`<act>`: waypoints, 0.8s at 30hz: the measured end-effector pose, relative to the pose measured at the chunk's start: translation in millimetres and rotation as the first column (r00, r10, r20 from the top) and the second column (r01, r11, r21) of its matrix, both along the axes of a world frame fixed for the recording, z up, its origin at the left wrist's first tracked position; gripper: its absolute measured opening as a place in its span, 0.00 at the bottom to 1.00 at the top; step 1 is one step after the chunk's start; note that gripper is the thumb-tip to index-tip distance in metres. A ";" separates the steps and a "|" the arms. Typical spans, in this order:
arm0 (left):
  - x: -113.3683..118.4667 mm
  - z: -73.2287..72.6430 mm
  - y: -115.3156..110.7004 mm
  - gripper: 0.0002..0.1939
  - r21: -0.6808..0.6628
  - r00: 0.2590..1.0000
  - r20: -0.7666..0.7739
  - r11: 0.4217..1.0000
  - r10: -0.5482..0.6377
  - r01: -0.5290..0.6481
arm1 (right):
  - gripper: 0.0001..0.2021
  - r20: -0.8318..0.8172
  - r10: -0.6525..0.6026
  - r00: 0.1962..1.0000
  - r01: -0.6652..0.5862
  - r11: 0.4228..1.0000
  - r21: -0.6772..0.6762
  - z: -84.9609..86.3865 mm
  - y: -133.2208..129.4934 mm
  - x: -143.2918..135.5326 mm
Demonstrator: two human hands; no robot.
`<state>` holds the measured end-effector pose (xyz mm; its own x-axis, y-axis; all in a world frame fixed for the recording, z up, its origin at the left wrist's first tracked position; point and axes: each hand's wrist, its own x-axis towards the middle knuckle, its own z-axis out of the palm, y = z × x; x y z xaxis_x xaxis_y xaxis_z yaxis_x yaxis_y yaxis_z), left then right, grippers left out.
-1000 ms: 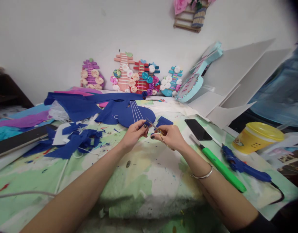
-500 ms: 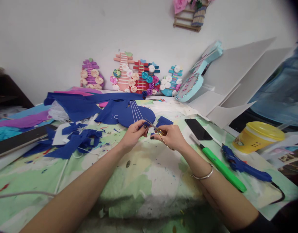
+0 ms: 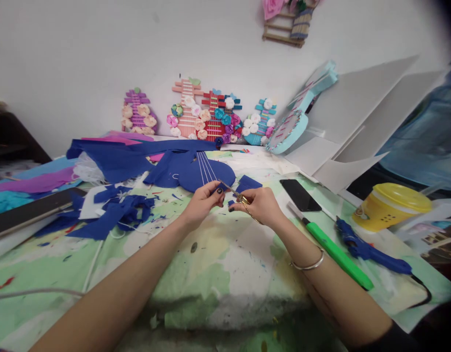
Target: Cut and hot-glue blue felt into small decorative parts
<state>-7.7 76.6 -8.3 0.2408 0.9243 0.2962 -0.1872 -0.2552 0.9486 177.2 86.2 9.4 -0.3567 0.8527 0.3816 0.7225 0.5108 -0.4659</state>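
My left hand (image 3: 207,198) is closed in a pinch on a small blue piece (image 3: 229,187), mostly hidden by the fingers; its material is unclear. In my right hand (image 3: 264,205) is a pair of scissors with gold handles (image 3: 246,201). Their blades point left, at the blue piece by my left fingertips. Just beyond the hands lies a blue guitar-shaped body (image 3: 189,175) with white strings (image 3: 206,168) across it. A blue scrap (image 3: 248,183) rests behind the scissors, and a tiny blue bit (image 3: 231,202) shows between the hands.
Blue scraps (image 3: 111,210) are heaped at left, near larger blue sheets (image 3: 119,159). On the right are a black phone (image 3: 300,194), a green-handled knife (image 3: 335,252), a blue glue gun (image 3: 372,252) and a yellow tub (image 3: 390,208). Decorated guitar shapes (image 3: 214,115) line the wall.
My right thumb and the scissor handles have shifted slightly, with the handles a little closer together. My left hand stays almost in place.
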 end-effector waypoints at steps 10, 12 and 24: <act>-0.2 0.8 0.8 0.09 -0.054 0.994 0.104 0.998 -0.031 0.037 | 0.24 -0.105 -0.038 0.994 0.038 0.999 -0.007 4.1 -0.8 2.3; 0.0 1.4 0.4 0.09 -0.055 0.993 0.109 0.998 -0.033 0.039 | 0.24 -0.079 -0.011 0.997 0.011 1.000 0.009 4.8 -3.0 1.3; 0.5 1.3 0.3 0.13 -0.016 0.998 0.057 1.000 -0.012 0.013 | 0.26 0.062 -0.046 0.997 0.042 0.997 0.058 5.0 -4.1 -0.6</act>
